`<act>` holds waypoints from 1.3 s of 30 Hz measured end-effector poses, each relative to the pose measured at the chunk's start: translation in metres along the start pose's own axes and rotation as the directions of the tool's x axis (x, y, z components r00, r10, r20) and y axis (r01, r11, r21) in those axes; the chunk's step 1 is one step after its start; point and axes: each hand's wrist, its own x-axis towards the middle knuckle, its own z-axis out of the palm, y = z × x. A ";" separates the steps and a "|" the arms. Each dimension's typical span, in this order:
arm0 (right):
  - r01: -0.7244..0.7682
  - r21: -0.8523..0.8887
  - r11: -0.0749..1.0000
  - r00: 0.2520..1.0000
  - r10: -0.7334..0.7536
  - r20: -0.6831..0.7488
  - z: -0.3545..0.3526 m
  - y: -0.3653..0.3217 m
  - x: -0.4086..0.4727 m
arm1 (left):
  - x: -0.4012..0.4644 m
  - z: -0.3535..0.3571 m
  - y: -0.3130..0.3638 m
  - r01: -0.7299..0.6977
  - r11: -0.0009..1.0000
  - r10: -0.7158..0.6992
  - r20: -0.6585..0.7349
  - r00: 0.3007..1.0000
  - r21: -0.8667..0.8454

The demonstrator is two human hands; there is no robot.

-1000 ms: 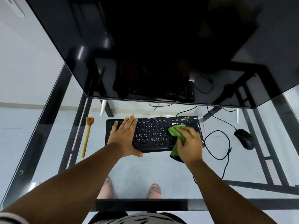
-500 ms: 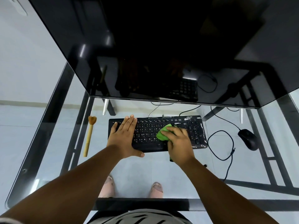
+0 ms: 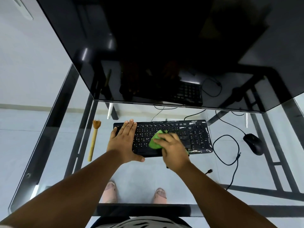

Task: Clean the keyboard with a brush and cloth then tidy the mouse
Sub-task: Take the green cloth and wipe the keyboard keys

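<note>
While the left hand (image 3: 122, 142) lies flat, fingers straight, on the keyboard's (image 3: 195, 137) left end, the right hand (image 3: 172, 148) grips a bunched green cloth (image 3: 155, 142) pressed to the middle keys. At nine o'clock of the keyboard, apart from it, lies the brush (image 3: 93, 140) (bristles pointing away). At three o'clock sits the mouse (image 3: 253, 143), its cable (image 3: 230, 150) looped between. All rest on the glass desk (image 3: 49, 145), beneath a dark monitor (image 3: 164, 46). No containers noted.
</note>
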 end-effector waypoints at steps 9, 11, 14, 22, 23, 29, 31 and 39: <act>-0.344 0.045 0.938 0.892 0.342 -0.296 -0.027 0.052 -0.017 | 0.002 -0.001 0.017 -0.068 0.997 0.068 -0.004 0.998 -0.027; -0.417 0.030 0.908 0.864 0.407 -0.296 -0.030 0.058 -0.008 | 0.007 -0.001 0.028 -0.089 0.996 0.089 -0.011 0.996 -0.016; -0.384 -0.009 0.923 0.897 0.371 -0.240 -0.028 0.051 0.005 | 0.015 -0.001 0.038 -0.085 0.996 0.085 0.002 0.996 0.008; -0.239 -0.023 0.971 0.949 0.229 -0.217 -0.038 0.068 -0.010 | 0.016 0.003 0.036 -0.059 0.998 0.059 -0.003 0.998 -0.021; -0.281 -0.016 0.959 0.934 0.270 -0.233 -0.037 0.067 -0.007 | 0.015 0.003 0.036 -0.062 0.998 0.062 -0.008 0.998 -0.024; -0.128 -0.001 0.992 0.985 0.127 -0.117 -0.030 0.053 0.004 | 0.016 0.002 0.036 -0.071 0.997 0.071 -0.018 0.997 -0.033; -0.105 -0.009 0.994 0.989 0.103 -0.106 -0.037 0.059 0.004 | 0.015 0.001 0.034 -0.080 0.996 0.080 -0.021 0.997 -0.035; -0.354 -0.030 0.935 0.932 0.350 -0.090 -0.033 0.043 0.049 | 0.012 -0.002 0.009 -0.112 0.993 0.112 -0.012 0.994 -0.039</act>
